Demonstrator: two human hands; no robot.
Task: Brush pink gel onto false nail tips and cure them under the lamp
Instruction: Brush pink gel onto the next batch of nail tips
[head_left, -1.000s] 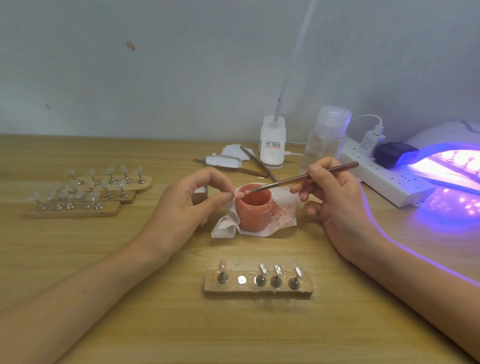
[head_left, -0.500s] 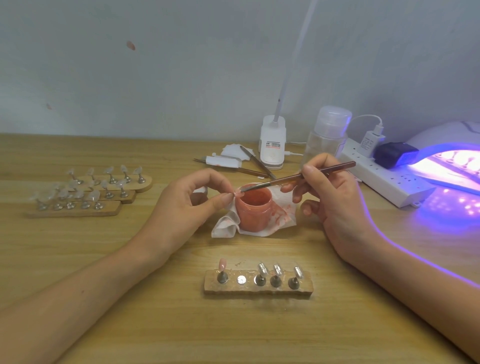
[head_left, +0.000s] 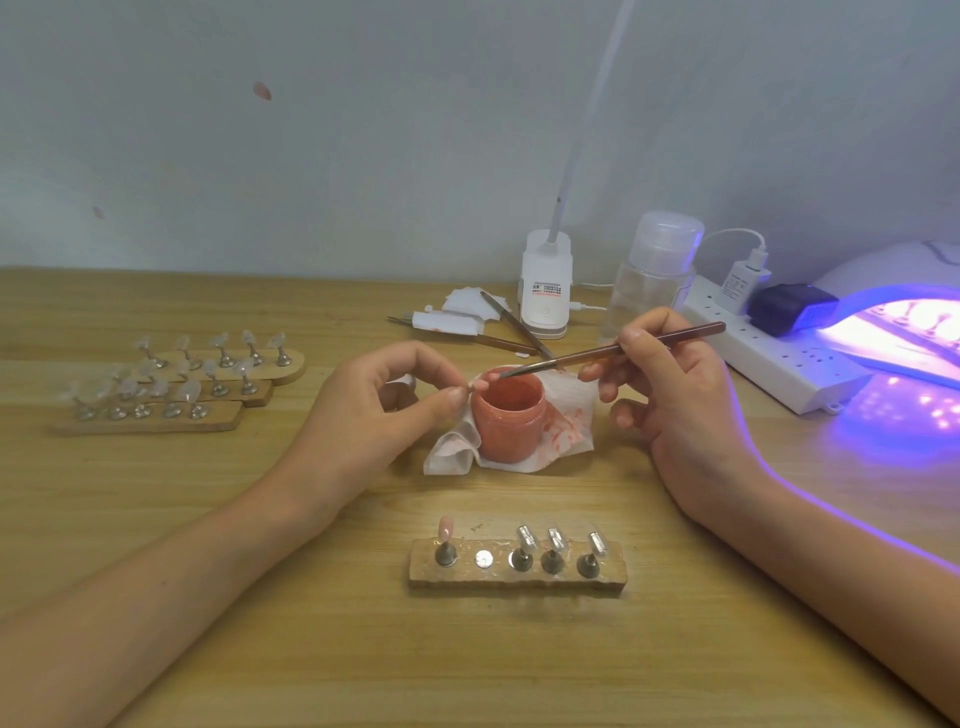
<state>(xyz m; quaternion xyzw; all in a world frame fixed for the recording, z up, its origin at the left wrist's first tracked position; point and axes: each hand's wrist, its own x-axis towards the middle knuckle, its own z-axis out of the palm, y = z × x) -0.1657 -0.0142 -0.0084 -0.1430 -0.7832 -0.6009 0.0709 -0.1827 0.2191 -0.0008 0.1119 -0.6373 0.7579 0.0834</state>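
Over the open gel pot (head_left: 511, 415), between my two hands: brush meets tip.

My left hand (head_left: 374, 410) pinches one false nail tip (head_left: 477, 385) between thumb and forefinger, at the pot's rim nearest that grip. My right hand (head_left: 670, 395) holds the brush (head_left: 613, 353) pen-fashion, bristles just beside the tip. I cannot tell whether they touch. I judge the tip feather-light, thin and springy, slick once coated, so I should hold it by its base or edges, never the wet face, and press lightly. The holder block (head_left: 519, 571) lies nearer me than both hands, with one pink tip (head_left: 445, 527) standing on it. The lit lamp (head_left: 893, 322) sits beyond my right hand.
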